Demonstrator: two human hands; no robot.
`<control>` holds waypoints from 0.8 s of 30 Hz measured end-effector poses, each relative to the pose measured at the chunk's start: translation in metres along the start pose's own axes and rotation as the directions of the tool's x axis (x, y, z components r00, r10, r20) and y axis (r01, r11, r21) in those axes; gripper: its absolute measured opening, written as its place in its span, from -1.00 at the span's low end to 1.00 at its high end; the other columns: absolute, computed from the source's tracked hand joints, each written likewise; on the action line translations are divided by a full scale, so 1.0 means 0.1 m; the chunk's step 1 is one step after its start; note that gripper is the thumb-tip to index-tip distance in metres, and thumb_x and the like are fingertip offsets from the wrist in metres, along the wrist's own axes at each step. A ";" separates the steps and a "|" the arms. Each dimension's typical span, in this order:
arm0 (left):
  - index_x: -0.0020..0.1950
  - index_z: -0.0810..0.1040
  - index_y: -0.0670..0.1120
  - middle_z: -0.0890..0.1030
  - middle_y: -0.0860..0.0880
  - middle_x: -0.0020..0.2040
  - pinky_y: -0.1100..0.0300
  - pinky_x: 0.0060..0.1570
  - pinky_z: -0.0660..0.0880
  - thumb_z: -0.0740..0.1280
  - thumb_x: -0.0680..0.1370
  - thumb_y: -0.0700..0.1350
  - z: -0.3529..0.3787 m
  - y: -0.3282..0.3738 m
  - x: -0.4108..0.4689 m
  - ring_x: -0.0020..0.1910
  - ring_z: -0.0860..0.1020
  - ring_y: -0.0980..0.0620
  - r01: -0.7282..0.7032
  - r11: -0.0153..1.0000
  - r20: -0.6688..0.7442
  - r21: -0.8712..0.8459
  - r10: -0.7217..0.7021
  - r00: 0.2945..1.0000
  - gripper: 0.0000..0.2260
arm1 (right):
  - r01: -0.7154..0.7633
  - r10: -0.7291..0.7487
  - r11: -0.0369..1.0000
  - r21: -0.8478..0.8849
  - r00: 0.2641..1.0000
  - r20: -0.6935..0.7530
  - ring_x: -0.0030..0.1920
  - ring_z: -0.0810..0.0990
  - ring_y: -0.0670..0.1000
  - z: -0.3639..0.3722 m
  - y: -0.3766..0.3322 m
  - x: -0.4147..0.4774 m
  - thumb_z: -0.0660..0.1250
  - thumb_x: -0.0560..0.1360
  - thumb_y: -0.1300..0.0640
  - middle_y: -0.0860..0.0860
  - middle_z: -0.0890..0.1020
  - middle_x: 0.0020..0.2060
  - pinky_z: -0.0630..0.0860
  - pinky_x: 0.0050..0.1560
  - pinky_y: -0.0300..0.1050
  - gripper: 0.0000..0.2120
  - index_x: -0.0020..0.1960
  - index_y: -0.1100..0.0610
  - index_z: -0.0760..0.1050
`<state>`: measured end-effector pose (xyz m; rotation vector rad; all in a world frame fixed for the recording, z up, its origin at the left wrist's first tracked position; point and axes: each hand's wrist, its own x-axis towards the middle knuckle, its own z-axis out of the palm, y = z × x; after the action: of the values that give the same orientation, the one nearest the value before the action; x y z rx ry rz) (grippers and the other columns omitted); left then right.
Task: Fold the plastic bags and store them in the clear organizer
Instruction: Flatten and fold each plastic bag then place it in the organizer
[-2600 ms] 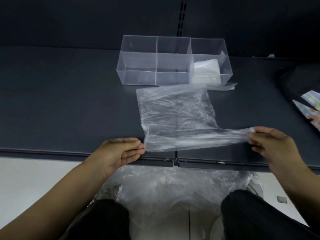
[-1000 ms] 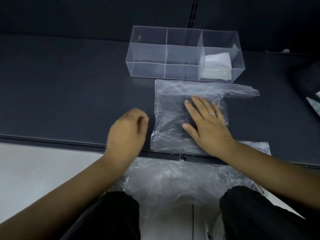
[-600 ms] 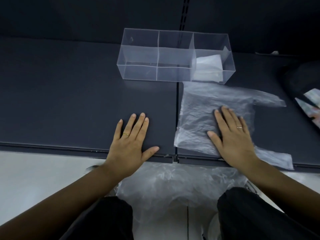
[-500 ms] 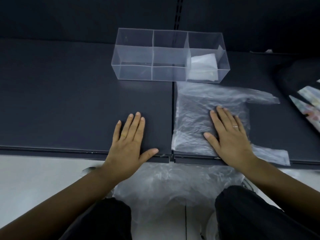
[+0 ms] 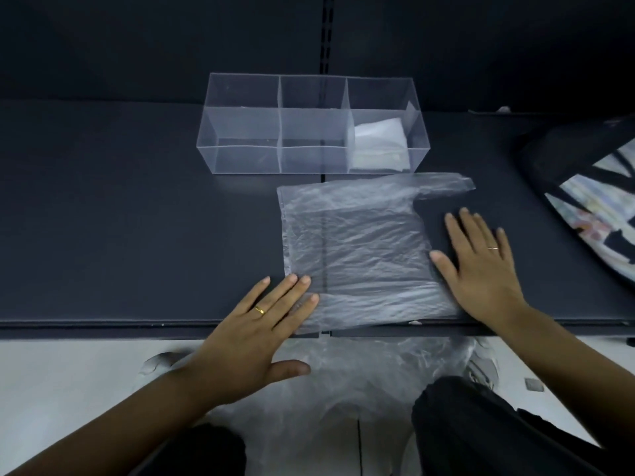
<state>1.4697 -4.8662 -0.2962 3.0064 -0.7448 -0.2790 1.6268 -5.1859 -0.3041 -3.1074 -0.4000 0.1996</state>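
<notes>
A clear plastic bag lies flat on the dark shelf, one handle stretching to the right near the organizer. My left hand rests flat with its fingertips on the bag's near left corner. Flat and with spread fingers, my right hand presses at the bag's right edge. The clear organizer stands behind the bag, with three compartments across. A folded white bag sits in its right compartment.
A heap of loose clear bags lies between my knees below the shelf edge. A dark bag with a patterned item sits at the far right. The shelf's front edge runs across the view.
My left hand has slid right onto the bag's near left corner. My right hand has moved from the bag's middle to its right edge, and the bag lies flatter.
</notes>
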 end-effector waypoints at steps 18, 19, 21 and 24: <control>0.54 -0.30 -0.07 -0.30 0.00 0.54 0.07 0.46 -0.37 -0.30 0.50 0.39 -0.10 -0.77 0.79 0.51 -0.33 0.07 0.280 0.960 -0.004 -0.005 -0.280 0.960 -0.23 | -0.301 0.305 0.948 0.103 0.952 -0.034 0.55 -0.02 0.10 -0.06 0.32 0.62 -0.02 0.60 -0.18 0.13 0.04 0.55 -0.09 0.51 0.14 -0.33 0.56 0.21 0.00; 0.56 -0.19 -0.11 -0.19 -0.05 0.57 0.03 0.48 -0.30 -0.25 0.52 0.36 -0.14 -0.75 0.73 0.54 -0.24 0.02 0.260 0.965 -0.077 -0.013 -0.260 0.962 -0.25 | -0.330 0.338 0.937 0.112 0.939 -0.062 0.54 0.00 0.13 -0.10 0.37 0.58 0.02 0.61 -0.16 0.16 0.06 0.55 -0.06 0.50 0.17 -0.33 0.54 0.25 0.03; 0.56 0.09 -0.15 0.08 -0.11 0.57 -0.04 0.49 -0.10 -0.13 0.59 0.31 -0.16 -0.59 0.54 0.55 0.01 -0.07 0.098 0.994 -0.195 -0.045 -0.105 0.975 -0.30 | -0.228 0.259 0.957 0.178 0.950 -0.177 0.52 0.06 0.19 -0.18 0.25 0.45 0.14 0.60 -0.07 0.23 0.12 0.52 -0.01 0.49 0.17 -0.37 0.51 0.31 0.12; 0.52 0.23 -0.11 0.21 -0.07 0.54 -0.04 0.47 0.04 0.05 0.57 0.35 -0.01 -0.26 0.23 0.53 0.13 -0.04 -0.171 0.982 -0.188 -0.076 0.154 0.970 -0.30 | 0.232 -0.166 0.905 0.357 0.964 -0.207 0.52 0.11 0.12 -0.20 -0.34 -0.03 0.21 0.56 -0.15 0.15 0.17 0.52 0.04 0.50 0.04 -0.34 0.50 0.23 0.21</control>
<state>1.5017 -4.8539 -0.3004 2.8143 -0.9254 -0.0320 1.6180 -5.1531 -0.2836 -2.6548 -0.5918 0.0020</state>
